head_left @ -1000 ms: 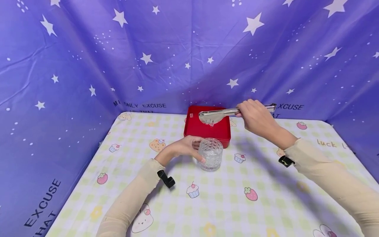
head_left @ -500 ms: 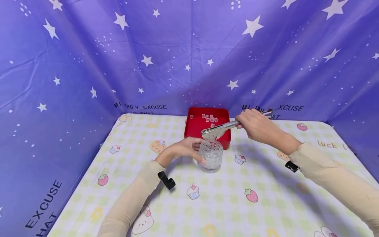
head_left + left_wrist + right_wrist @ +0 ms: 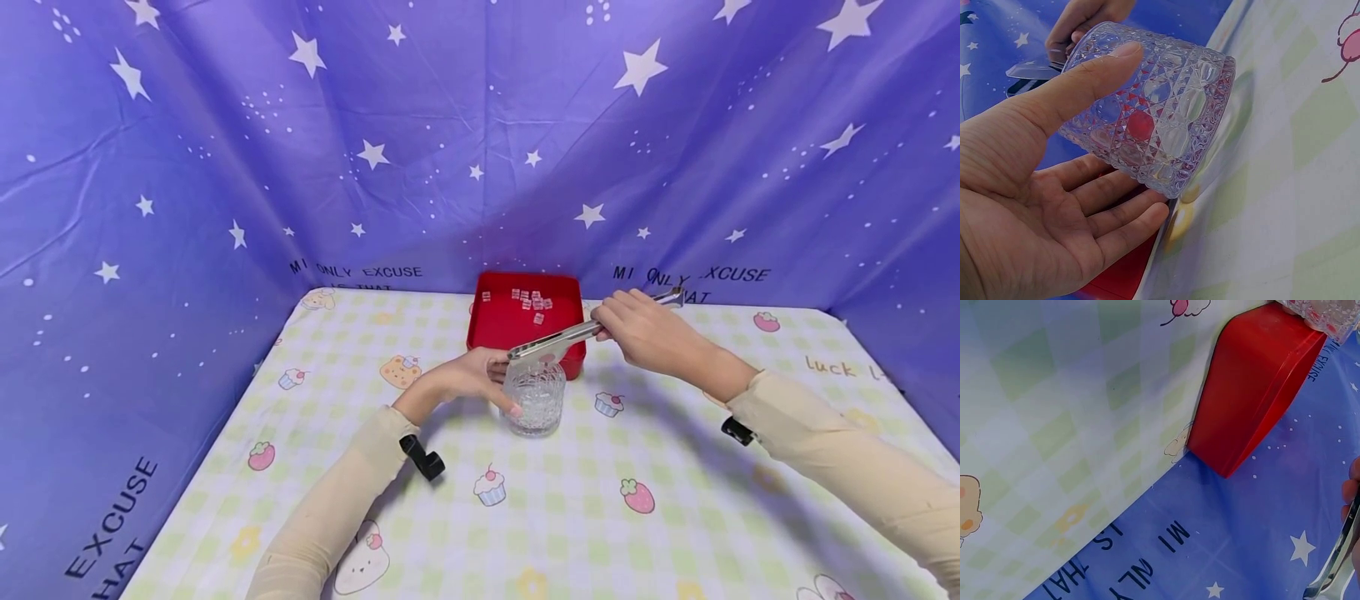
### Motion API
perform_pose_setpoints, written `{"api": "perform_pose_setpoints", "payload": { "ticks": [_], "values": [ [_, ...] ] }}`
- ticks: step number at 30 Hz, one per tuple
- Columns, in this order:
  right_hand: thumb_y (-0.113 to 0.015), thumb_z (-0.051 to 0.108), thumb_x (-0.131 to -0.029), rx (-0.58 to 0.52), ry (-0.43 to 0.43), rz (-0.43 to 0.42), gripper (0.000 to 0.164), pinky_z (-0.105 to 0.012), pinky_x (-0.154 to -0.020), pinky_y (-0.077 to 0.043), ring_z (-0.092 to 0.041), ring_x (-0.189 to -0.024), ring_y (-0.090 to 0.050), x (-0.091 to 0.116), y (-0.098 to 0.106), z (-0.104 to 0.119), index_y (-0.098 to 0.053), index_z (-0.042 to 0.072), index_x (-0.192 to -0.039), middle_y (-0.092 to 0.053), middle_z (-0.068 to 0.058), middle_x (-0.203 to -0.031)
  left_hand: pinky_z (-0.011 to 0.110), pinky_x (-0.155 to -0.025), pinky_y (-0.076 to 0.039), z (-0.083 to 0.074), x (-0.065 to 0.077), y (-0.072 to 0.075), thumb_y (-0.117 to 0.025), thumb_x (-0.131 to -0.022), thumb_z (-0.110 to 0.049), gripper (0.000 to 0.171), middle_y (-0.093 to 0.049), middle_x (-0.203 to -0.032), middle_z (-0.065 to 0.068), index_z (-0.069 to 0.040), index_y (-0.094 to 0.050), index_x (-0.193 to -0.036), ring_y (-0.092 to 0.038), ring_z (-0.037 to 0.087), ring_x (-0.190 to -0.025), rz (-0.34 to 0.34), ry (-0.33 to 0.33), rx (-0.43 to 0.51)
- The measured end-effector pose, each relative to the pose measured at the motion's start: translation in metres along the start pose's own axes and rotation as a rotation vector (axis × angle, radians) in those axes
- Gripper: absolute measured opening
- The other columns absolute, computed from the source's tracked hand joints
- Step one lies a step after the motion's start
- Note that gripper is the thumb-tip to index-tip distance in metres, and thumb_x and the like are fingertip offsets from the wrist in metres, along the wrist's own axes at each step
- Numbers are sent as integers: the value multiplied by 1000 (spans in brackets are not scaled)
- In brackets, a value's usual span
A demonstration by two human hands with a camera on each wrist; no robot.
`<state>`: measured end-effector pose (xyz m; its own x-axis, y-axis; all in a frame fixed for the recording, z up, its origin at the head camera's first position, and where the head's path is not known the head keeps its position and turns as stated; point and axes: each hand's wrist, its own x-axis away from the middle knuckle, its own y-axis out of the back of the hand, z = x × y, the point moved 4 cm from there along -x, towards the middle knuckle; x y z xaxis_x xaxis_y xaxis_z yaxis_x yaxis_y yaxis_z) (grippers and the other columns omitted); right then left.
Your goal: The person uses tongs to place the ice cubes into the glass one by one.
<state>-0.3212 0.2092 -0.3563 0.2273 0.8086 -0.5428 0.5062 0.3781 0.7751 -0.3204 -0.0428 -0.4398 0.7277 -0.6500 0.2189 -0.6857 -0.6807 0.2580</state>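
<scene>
A clear cut-glass tumbler (image 3: 537, 406) stands upright on the table, held at its left side by my left hand (image 3: 467, 375). In the left wrist view the thumb (image 3: 1088, 81) lies along the near side of the tumbler (image 3: 1175, 103), with the fingers on the other side. My right hand (image 3: 651, 330) grips metal tongs (image 3: 564, 337) by the middle, their tips slanting down over the tumbler's rim. What the tips hold is hard to tell. Behind the glass sits a red tray (image 3: 495, 327) with several small clear cubes (image 3: 536, 302) in it.
A checked tablecloth (image 3: 562, 533) with cartoon prints covers the table. Purple-blue star-patterned curtain (image 3: 420, 183) hangs behind the table and along its sides. In the right wrist view the red tray's outer wall (image 3: 1250, 394) shows beside the tumbler.
My right hand has brought the tongs from above the red tray toward me and down to the tumbler's rim, uncovering the cubes in the tray. The left hand and tumbler have stayed put.
</scene>
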Motion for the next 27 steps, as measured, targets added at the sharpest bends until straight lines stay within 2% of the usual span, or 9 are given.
{"api": "perform_pose_setpoints", "payload": {
  "ticks": [4, 27],
  "values": [
    [-28, 32, -112, 4, 0, -1, 45, -35, -62, -37, -24, -68, -44, 1, -1, 1, -54, 2, -92, -48, -6, -75, 35, -113, -48, 1, 0, 0, -87, -74, -4, 69, -64, -139, 14, -3, -60, -137, -59, 26, -130, -2, 15, -7],
    [-28, 31, -113, 20, 8, 5, 46, -35, -61, -38, -24, -68, -43, 4, 0, 5, -56, 1, -94, -51, -8, -76, 34, -111, -50, -1, 0, 0, -87, -74, -4, 72, -64, -140, 12, -6, -59, -140, -60, 24, -129, 6, -13, -17]
  ]
}}
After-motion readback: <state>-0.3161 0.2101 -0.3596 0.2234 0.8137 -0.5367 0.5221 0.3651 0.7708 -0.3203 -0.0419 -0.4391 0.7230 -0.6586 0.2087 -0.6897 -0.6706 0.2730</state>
